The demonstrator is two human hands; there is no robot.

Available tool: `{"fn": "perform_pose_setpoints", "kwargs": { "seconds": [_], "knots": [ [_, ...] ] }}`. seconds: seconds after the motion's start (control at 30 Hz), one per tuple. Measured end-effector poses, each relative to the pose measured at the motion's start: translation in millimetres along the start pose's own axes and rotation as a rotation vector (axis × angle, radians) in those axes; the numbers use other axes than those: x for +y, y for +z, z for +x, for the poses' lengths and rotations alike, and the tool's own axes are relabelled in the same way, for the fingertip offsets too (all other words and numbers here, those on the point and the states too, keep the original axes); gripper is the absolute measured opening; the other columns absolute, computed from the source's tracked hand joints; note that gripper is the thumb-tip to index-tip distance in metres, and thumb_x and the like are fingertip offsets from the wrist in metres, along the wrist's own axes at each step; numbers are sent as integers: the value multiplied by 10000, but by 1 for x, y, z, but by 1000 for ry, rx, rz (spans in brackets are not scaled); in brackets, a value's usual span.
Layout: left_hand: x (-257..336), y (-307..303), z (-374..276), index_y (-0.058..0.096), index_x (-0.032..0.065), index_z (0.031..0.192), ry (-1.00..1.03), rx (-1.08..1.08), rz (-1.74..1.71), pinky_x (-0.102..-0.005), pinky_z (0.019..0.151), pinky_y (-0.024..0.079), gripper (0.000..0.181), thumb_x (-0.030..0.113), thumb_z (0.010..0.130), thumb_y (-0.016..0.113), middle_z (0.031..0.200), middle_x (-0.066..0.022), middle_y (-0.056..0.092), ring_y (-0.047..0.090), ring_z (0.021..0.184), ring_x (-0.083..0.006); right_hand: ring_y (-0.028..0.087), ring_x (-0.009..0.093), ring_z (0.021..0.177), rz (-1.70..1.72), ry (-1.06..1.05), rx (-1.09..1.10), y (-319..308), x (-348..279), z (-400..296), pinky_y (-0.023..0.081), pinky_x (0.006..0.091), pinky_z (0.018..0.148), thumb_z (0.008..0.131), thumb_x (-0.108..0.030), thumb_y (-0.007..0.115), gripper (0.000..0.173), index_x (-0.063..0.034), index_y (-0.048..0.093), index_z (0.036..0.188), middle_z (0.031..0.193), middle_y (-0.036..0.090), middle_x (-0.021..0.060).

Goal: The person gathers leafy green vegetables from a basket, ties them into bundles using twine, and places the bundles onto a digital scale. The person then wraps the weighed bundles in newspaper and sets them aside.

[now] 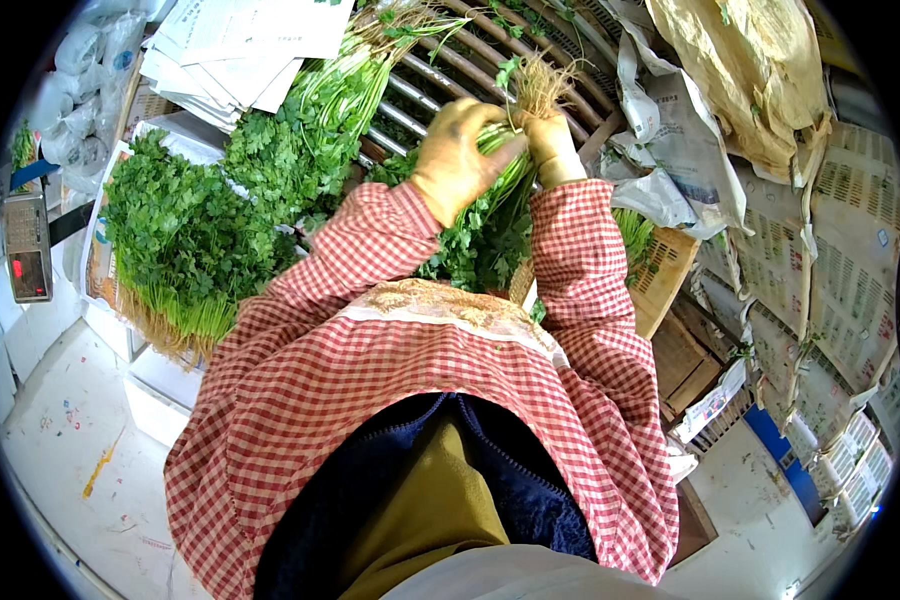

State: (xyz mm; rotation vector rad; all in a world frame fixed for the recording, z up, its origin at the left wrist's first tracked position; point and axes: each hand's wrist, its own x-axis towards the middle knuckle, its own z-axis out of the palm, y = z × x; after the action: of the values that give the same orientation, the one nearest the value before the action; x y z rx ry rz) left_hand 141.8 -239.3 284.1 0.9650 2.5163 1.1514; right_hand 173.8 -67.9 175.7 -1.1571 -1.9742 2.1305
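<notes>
Both hands are gloved in pale yellow and meet at a bunch of leafy green herbs [504,169], perhaps celery or coriander, with its roots away from me. My right hand [547,139] grips the stems just under the tangled brown roots [541,84]. My left hand [461,154] curves over the stems from the left, thumb and fingers around them; how firmly it holds is unclear. The leaves hang toward my chest, partly behind my left sleeve. Beneath the hands lies a rack of metal bars [412,94].
More herbs [187,225] fill a tray at the left, with another pile [307,127] beside it. Papers [247,45] lie behind. A scale display [28,274] stands far left. Plastic crates [667,274] and wrapping sheets [682,135] are at the right.
</notes>
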Motion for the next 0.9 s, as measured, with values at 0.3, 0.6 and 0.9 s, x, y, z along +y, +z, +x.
{"fn": "perform_pose_setpoints", "kwargs": {
  "seconds": [0.3, 0.6, 0.9],
  "knots": [
    [-10, 12, 9, 734, 52, 892, 96, 144, -299, -282, 775, 522, 99, 38, 794, 737, 908, -66, 708, 666, 842, -173, 639, 143, 789, -116, 178, 15, 9, -50, -22, 507, 296, 690, 875, -125, 700, 203, -9, 707, 1040, 897, 710, 62],
    [-4, 0, -11, 635, 25, 1137, -445, -46, -643, -231, 673, 507, 314, 164, 872, 733, 926, -45, 657, 601, 724, -78, 664, 169, 745, -10, 195, -48, -1, -53, -19, 525, 312, 671, 874, -181, 707, 212, -10, 718, 998, 870, 725, 83],
    [-13, -1, -17, 670, 47, 970, -116, -166, -282, -231, 536, 500, 140, 97, 845, 708, 885, -55, 689, 595, 618, -88, 651, 148, 867, 82, 140, -58, -1, -35, -21, 511, 282, 776, 891, -128, 692, 202, -51, 710, 1078, 976, 728, 49]
  ]
}}
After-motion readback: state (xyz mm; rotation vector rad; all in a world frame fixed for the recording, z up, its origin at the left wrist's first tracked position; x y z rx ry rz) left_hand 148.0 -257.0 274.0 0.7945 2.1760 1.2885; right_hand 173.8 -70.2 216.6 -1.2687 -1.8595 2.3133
